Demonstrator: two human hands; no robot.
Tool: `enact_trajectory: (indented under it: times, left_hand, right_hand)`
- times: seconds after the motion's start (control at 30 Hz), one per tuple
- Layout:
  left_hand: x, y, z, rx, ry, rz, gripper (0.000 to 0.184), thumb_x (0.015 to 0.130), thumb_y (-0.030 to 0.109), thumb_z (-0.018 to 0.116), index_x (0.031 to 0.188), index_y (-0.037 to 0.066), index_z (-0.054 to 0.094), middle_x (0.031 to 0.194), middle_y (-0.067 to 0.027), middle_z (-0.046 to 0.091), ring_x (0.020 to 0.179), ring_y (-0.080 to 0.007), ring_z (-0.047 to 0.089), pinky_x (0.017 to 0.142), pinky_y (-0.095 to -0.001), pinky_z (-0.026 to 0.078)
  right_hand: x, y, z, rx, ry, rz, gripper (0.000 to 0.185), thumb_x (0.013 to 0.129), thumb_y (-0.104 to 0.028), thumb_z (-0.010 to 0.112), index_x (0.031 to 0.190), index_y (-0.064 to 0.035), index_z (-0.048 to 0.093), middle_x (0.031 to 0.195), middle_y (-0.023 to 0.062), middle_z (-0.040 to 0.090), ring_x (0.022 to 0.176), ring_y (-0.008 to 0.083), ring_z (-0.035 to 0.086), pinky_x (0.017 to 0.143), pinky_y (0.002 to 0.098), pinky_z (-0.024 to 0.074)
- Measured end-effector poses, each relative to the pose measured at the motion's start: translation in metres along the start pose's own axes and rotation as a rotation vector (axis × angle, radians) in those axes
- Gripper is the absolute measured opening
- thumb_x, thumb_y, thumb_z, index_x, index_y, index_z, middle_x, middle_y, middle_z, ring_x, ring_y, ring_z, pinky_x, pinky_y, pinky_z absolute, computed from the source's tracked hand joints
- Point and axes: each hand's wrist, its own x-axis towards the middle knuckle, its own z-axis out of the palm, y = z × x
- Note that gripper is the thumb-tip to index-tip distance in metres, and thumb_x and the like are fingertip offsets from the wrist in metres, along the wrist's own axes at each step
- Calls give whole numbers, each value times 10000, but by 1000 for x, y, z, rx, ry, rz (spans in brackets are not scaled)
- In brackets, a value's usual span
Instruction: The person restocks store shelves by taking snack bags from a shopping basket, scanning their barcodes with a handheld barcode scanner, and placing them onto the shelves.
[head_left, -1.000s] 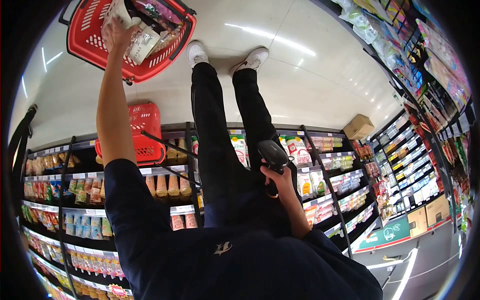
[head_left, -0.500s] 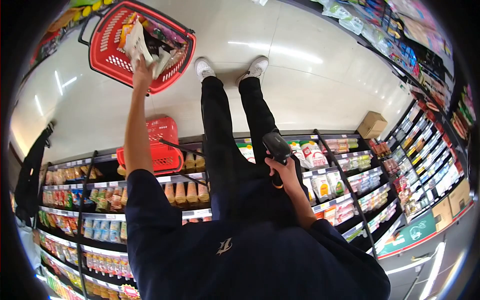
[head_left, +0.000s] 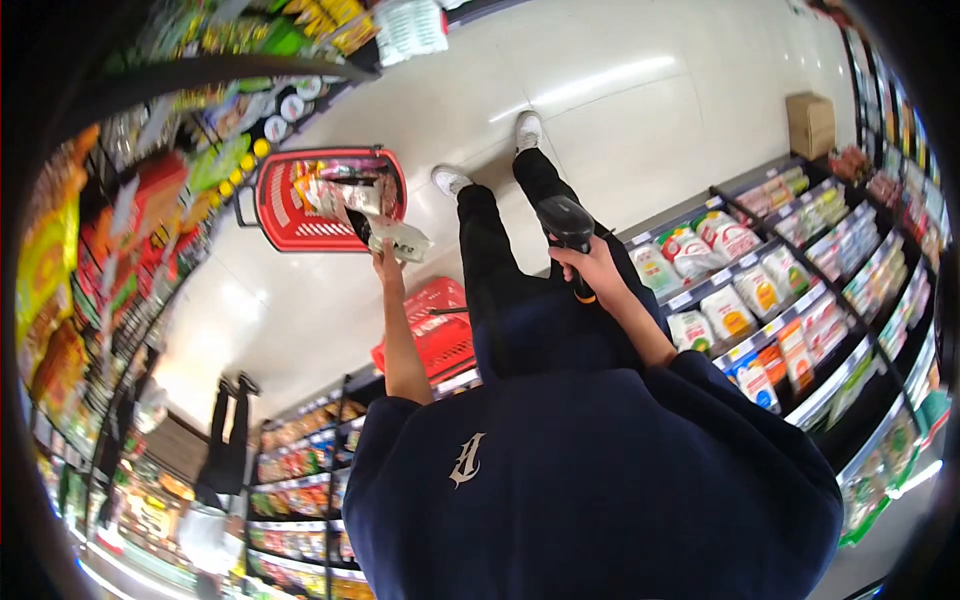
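The dark navy shirt point(head_left: 590, 470) with a pale emblem fills the near view. Just beyond it, the right hand point(head_left: 592, 262) has its fingers wrapped around the handle of a black handheld scanner point(head_left: 568, 222); the far side of that grip is hidden. The left hand point(head_left: 385, 262) reaches out, gripping the near edge of a pale plastic bag with dark print point(head_left: 403, 240); its fingertips are partly covered and hard to make out. The bag overlaps the near right corner of a red slotted plastic basket point(head_left: 330, 242), which holds white, orange and purple packages point(head_left: 335, 180), too jumbled and blurred to count.

Beside the left forearm, a second red basket point(head_left: 435, 325) is partly covered by the arm and leg. To the right, dark shelving point(head_left: 740, 262) carries white bags with coloured labels point(head_left: 727, 232). Farther off are a brown cardboard box point(head_left: 810, 125) on the floor and, lower left, another person point(head_left: 222, 435), blurred.
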Motion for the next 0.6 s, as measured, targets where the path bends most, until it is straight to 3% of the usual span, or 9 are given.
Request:
enact_trajectory:
  times: [0.1, 0.2, 0.33, 0.37, 0.47, 0.6]
  left_hand:
    - [-20, 32, 11, 42, 7, -36, 581, 912, 489, 582, 1360, 149, 436, 1319, -68, 515, 1150, -250, 532, 848, -468, 524]
    - [-39, 68, 31, 168, -46, 4, 575, 933, 446, 572, 1403, 164, 398, 1343, -56, 500, 1199, -250, 485, 884, -516, 480]
    - [-75, 129, 78, 349, -237, 77, 590, 952, 392, 565, 1419, 93, 367, 1317, -79, 508, 1106, -210, 541, 866, -379, 497]
    - [-88, 144, 98, 399, -198, 86, 556, 965, 347, 557, 1398, 45, 384, 1280, -93, 527, 1060, -197, 560, 848, -327, 497]
    - [-100, 168, 139, 436, -363, 154, 513, 972, 314, 551, 1372, 25, 413, 1261, -95, 542, 1050, -194, 559, 835, -331, 494]
    - [-123, 207, 209, 669, -474, 238, 480, 981, 282, 538, 1342, -17, 432, 1238, -102, 558, 1053, -180, 559, 844, -309, 482]
  right_hand:
    - [-2, -6, -9, 99, 36, -31, 218, 784, -106, 726, 942, -15, 605, 660, -1, 538, 551, 80, 524, 518, 238, 435]
    - [-3, -18, -20, 228, 62, -54, 237, 755, -103, 738, 902, 0, 582, 640, 11, 533, 520, 89, 513, 491, 242, 429]
    - [4, -36, -44, 369, 69, -81, 236, 747, -109, 731, 879, 15, 580, 638, 25, 544, 510, 98, 517, 483, 249, 419]
    - [4, -39, -50, 389, 66, -120, 235, 749, -118, 727, 874, 15, 580, 637, 26, 546, 508, 101, 517, 479, 251, 416]
    - [11, -35, -79, 457, 81, -194, 236, 755, -142, 714, 864, 18, 579, 643, 32, 554, 511, 103, 524, 471, 251, 417]
    - [15, -33, -125, 763, 107, -220, 236, 795, -125, 692, 964, 0, 584, 690, 23, 565, 538, 86, 531, 484, 239, 438]
